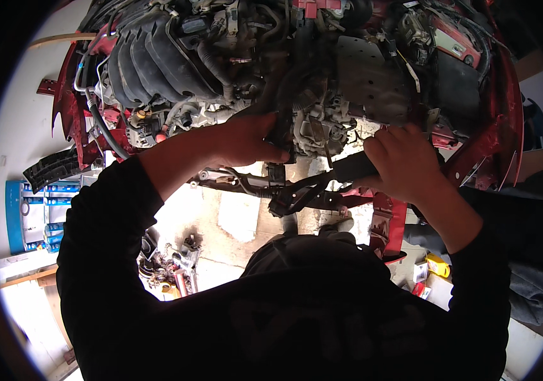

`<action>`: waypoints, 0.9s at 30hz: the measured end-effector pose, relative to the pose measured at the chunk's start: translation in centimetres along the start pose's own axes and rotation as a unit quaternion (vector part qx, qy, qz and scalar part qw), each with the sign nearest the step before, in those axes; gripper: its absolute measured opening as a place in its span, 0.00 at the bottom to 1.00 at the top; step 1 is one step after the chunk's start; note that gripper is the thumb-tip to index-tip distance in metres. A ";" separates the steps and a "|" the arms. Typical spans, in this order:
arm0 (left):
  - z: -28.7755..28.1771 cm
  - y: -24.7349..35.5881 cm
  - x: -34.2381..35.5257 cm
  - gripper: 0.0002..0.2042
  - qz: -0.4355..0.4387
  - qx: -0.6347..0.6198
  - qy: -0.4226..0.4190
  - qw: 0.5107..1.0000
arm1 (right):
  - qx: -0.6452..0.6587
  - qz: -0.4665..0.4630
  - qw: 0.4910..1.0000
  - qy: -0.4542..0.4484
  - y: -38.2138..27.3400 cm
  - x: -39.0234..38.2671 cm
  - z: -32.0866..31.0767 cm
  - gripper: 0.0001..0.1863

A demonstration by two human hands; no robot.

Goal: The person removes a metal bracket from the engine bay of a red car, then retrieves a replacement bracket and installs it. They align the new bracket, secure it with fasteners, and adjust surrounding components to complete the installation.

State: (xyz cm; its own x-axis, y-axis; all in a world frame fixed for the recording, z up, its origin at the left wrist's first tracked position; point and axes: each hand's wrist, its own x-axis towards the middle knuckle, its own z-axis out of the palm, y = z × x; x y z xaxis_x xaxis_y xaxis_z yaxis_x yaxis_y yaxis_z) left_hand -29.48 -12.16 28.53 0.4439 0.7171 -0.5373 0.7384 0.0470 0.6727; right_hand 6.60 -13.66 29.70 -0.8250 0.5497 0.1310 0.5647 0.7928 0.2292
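Note:
The open engine bay of a red car lies before me, with an engine (316,130) at its middle. My left hand (249,143) is closed around a dark upright part (281,132) in front of the engine, thumb across it; its other fingertips are hidden. On the right, my right hand (405,159) grips a black blocky piece (355,166), fingers over the top and thumb below. From that piece a thick black wiring harness (297,198) runs down and left, over the front crossbar (221,181). What the piece is exactly I cannot make out.
A black ribbed engine cover (157,57) stands at upper left, a grey metal plate (370,76) at upper right. Loose tools and parts (176,270) lie on the floor at lower left. Blue shelving (36,216) stands further left; a yellow bottle (436,265) sits at lower right.

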 end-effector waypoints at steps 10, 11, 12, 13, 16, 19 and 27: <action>5.3 -4.2 0.0 0.22 0.174 -0.508 0.068 0.841 | 0.034 0.029 0.998 0.043 0.1 0.1 0.2 0.43; 5.9 -4.2 0.2 0.22 0.197 -0.537 0.080 0.816 | 0.039 0.031 0.998 0.047 0.3 0.0 0.2 0.42; 6.4 -4.2 0.4 0.21 0.218 -0.566 0.094 0.790 | 0.044 0.033 0.997 0.051 0.4 -0.1 0.1 0.41; 6.7 -4.1 0.6 0.21 0.240 -0.593 0.108 0.761 | 0.047 0.035 0.997 0.057 0.6 -0.1 0.1 0.40; 6.9 -4.0 0.7 0.20 0.239 -0.611 0.144 0.741 | 0.083 0.032 0.994 0.070 1.2 -0.4 -0.3 0.43; 5.9 -4.0 0.8 0.21 0.231 -0.620 0.161 0.732 | 0.097 0.031 0.987 0.125 1.4 -0.8 -0.6 0.43; 3.8 -3.5 1.8 0.22 0.219 -0.768 0.096 0.594 | 0.100 0.014 0.981 0.163 1.6 -1.2 -0.5 0.42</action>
State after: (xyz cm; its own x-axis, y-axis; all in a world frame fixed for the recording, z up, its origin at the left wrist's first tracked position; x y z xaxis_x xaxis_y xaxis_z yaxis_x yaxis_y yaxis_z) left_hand -29.34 -13.67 23.32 0.2475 0.9538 -0.1704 -0.8261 0.2996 0.4772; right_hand 8.46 -13.13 30.38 -0.7544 0.4841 0.4433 0.5526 0.8329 0.0309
